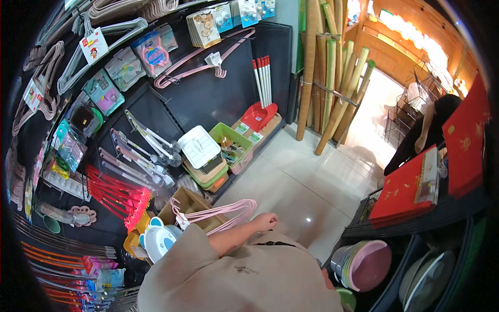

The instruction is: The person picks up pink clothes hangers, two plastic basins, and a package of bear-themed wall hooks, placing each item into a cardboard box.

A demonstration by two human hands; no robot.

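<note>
My left hand [266, 222] is held in front of my body, its fingers curled; no object shows in it. Just beyond it, a bundle of pink clothes hangers [218, 212] lies over an open cardboard box [187, 198]. A light blue animal-shaped basin [158, 241] stands beside my left sleeve. My right hand is out of view. Toilet brushes [148, 171] and red brushes [115, 193] hang on the dark display wall at the left. White-lidded storage boxes [199, 147] are stacked on the low ledge, next to a green basket [230, 138] of small items.
Rolled mats [331, 78] lean in a metal rack near the bright doorway. A person in dark clothes [419, 134] is at the right, behind red packets [405, 187] on a dark shelf. Stacked buckets [360, 265] sit below. The floor [296, 171] is light tile.
</note>
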